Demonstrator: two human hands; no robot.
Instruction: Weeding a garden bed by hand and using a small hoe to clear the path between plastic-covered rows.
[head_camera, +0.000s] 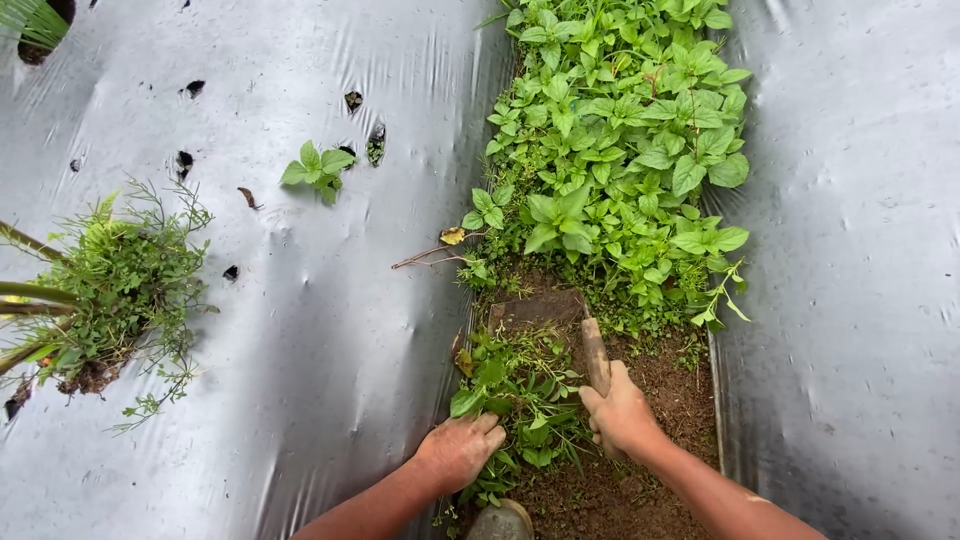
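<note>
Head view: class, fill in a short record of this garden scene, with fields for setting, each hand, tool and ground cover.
Setting: weedy soil furrow between sheets of silver plastic mulch
Left hand: resting on cut weeds
Right hand: gripping hoe handle
Tool: soil-caked hoe blade in the furrow
Ahead: dense green weeds

Silver plastic mulch sheeting (330, 330) covers the beds on both sides of the furrow. A small leafy seedling (317, 168) grows from one hole, and a feathery clump (120, 275) from another; a rounded grey thing (500, 522), perhaps a boot toe, shows at the bottom edge.
</note>
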